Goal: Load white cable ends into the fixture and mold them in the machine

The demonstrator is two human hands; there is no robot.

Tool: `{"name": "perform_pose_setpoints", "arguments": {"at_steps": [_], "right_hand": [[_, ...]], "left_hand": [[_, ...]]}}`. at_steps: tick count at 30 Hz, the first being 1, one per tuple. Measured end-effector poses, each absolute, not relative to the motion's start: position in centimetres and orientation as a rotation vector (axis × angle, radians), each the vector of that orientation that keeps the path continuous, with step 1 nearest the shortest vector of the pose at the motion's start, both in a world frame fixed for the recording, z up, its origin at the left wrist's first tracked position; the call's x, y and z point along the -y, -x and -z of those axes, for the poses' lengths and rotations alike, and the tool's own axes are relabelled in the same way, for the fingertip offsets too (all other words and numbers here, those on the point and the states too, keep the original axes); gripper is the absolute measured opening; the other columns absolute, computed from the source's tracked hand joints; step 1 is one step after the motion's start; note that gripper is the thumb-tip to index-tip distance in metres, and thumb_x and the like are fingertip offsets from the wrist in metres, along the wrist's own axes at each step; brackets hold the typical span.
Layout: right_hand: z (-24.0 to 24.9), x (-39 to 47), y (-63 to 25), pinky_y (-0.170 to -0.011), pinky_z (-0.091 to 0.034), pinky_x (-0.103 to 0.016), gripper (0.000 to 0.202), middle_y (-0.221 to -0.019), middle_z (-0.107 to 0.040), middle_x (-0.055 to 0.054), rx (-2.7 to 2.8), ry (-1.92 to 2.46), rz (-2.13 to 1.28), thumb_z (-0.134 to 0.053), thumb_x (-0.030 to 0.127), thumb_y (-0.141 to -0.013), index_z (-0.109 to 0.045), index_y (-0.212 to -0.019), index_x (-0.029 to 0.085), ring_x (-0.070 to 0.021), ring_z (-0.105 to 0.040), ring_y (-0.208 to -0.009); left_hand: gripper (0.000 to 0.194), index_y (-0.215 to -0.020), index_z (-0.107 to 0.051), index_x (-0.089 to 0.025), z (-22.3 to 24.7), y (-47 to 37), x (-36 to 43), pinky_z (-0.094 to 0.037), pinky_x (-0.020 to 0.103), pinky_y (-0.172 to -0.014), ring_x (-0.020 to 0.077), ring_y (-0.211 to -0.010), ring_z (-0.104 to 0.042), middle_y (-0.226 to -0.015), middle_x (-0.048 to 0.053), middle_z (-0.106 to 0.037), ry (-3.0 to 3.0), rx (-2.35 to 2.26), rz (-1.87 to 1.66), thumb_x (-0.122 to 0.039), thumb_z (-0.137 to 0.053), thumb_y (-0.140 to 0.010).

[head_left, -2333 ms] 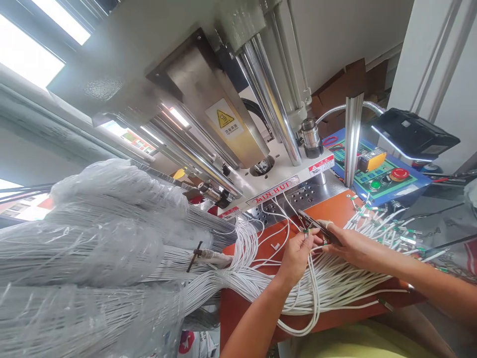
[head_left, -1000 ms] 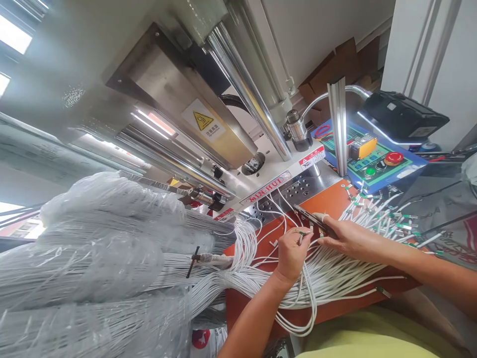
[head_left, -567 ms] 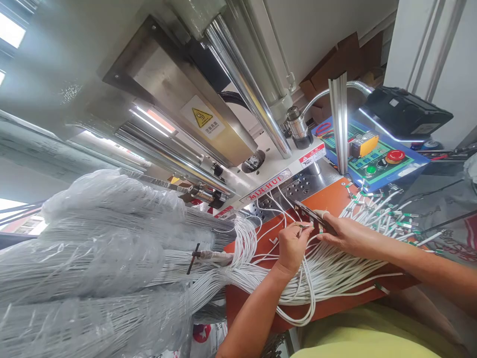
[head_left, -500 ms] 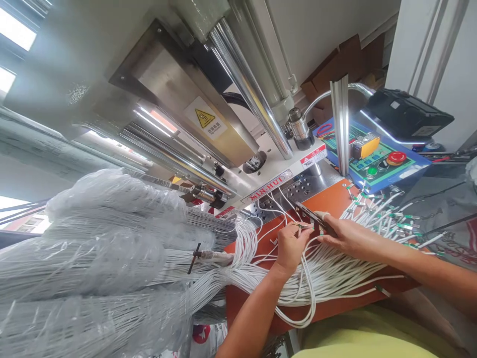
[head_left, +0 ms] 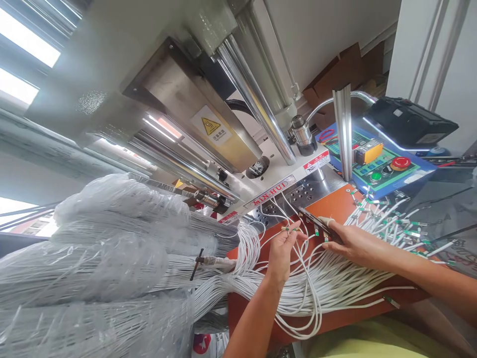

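Observation:
My left hand [head_left: 280, 254] is closed in a pinch around white cables near their small green-and-metal connector ends [head_left: 292, 229]. Loops of these cables hang down below it. My right hand [head_left: 352, 242] grips a long dark metal tool [head_left: 318, 223] that points up and left toward the machine. Its exact kind I cannot make out. Another green connector end [head_left: 325, 238] shows beside the right fingertips. Beneath both hands, a thick spread of white cables [head_left: 335, 278] lies over the orange-brown work board [head_left: 335, 199].
A press machine with a "MIN-HUI" plate [head_left: 274, 190] stands ahead. Several connector ends [head_left: 395, 223] lie at right, near the blue control panel [head_left: 391, 166] with its red button [head_left: 401, 163]. Plastic-wrapped cable bundles [head_left: 119, 253] and a T-handled clamp [head_left: 199, 259] are at left.
My left hand has moved slightly left, away from my right hand, with its fingers turned upward and the connector ends showing more. My right hand still holds the dark tool. The view has shifted slightly.

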State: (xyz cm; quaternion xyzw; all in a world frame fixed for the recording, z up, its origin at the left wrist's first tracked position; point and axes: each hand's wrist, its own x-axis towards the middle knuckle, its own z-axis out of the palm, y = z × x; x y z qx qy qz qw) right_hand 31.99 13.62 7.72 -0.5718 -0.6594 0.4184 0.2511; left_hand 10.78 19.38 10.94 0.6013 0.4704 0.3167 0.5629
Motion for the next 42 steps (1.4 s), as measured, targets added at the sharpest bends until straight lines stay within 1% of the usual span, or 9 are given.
{"name": "perform_pose_setpoints", "arguments": {"at_steps": [2,5,7,11,16,22,30,38,42], "right_hand": [[-7.6,-13.7,-32.0,-0.071,-0.044,-0.031,0.057,-0.098,-0.066,-0.007,1.786,1.547,-1.139,-0.046,0.051,-0.089,-0.034,-0.138,0.024,-0.0256,-0.063,-0.087],[-7.9,-13.7,-32.0,-0.068,-0.043,-0.031,0.057,-0.092,-0.066,-0.007,1.783,1.567,-1.139,-0.045,0.05,-0.09,-0.033,-0.139,0.023,-0.0249,-0.063,-0.082],[-8.2,-13.7,-32.0,-0.065,-0.042,-0.03,0.057,-0.088,-0.065,-0.006,1.789,1.585,-1.149,-0.044,0.049,-0.09,-0.033,-0.138,0.022,-0.0239,-0.062,-0.077],[-8.6,-13.7,-32.0,-0.064,-0.04,-0.03,0.055,-0.086,-0.065,-0.006,1.801,1.61,-1.147,-0.043,0.05,-0.09,-0.035,-0.136,0.02,-0.0237,-0.061,-0.075],[-8.5,-13.7,-32.0,-0.065,-0.041,-0.03,0.052,-0.09,-0.066,-0.008,1.795,1.604,-1.167,-0.043,0.05,-0.089,-0.039,-0.132,0.02,-0.0249,-0.062,-0.079],[-8.4,-13.7,-32.0,-0.068,-0.041,-0.032,0.059,-0.093,-0.065,-0.008,1.793,1.607,-1.175,-0.042,0.05,-0.09,-0.03,-0.14,0.02,-0.0259,-0.062,-0.082],[-8.8,-13.8,-32.1,-0.069,-0.041,-0.032,0.059,-0.092,-0.065,-0.009,1.797,1.628,-1.181,-0.041,0.049,-0.09,-0.031,-0.14,0.019,-0.0254,-0.061,-0.08],[-9.0,-13.7,-32.0,-0.067,-0.041,-0.031,0.056,-0.089,-0.065,-0.008,1.811,1.626,-1.179,-0.041,0.048,-0.091,-0.032,-0.139,0.02,-0.0249,-0.061,-0.077],[-9.0,-13.7,-32.1,-0.065,-0.041,-0.031,0.056,-0.087,-0.064,-0.007,1.803,1.596,-1.176,-0.041,0.047,-0.091,-0.032,-0.139,0.019,-0.0238,-0.061,-0.075]], "left_hand": [[0.027,-0.099,-0.069,-0.014,-10.5,-10.7,-19.9,-0.048,0.033,-0.088,0.0171,-0.089,-0.066,-0.109,0.013,-0.071,-1.38,-1.135,-0.788,-0.035,-0.06,-0.087],[0.037,-0.114,-0.062,-0.013,-10.2,-10.9,-20.6,-0.049,0.026,-0.07,0.011,-0.062,-0.062,-0.085,0.008,-0.074,-1.422,-1.144,-0.795,-0.033,-0.067,-0.082],[0.033,-0.108,-0.067,-0.014,-10.2,-11.2,-20.7,-0.05,0.026,-0.069,0.0118,-0.064,-0.063,-0.084,0.007,-0.074,-1.561,-1.165,-0.775,-0.032,-0.069,-0.081],[0.017,-0.093,-0.074,-0.018,-10.3,-11.9,-20.6,-0.052,0.028,-0.082,0.0172,-0.088,-0.068,-0.097,0.007,-0.074,-1.85,-1.136,-0.756,-0.028,-0.065,-0.084],[0.024,-0.107,-0.067,-0.02,-9.8,-12.4,-20.5,-0.053,0.025,-0.075,0.0143,-0.075,-0.069,-0.083,0.002,-0.074,-1.976,-1.185,-0.701,-0.028,-0.065,-0.085],[0.006,-0.085,-0.073,-0.019,-8.9,-12.3,-21.1,-0.054,0.027,-0.079,0.0156,-0.081,-0.069,-0.087,0.003,-0.074,-2.115,-1.092,-0.789,-0.018,-0.068,-0.081],[0.022,-0.091,-0.071,-0.02,-8.4,-12.0,-21.3,-0.053,0.028,-0.077,0.0155,-0.081,-0.064,-0.086,0.003,-0.072,-2.374,-0.929,-0.845,-0.004,-0.06,-0.081],[0.023,-0.091,-0.071,-0.02,-7.9,-12.1,-21.5,-0.053,0.028,-0.075,0.0154,-0.079,-0.063,-0.086,0.003,-0.073,-2.421,-0.911,-0.839,-0.003,-0.059,-0.081],[0.016,-0.089,-0.072,-0.019,-7.8,-12.4,-22.0,-0.053,0.028,-0.076,0.0153,-0.079,-0.065,-0.084,0.003,-0.073,-2.387,-0.933,-0.873,-0.008,-0.063,-0.082]]}}
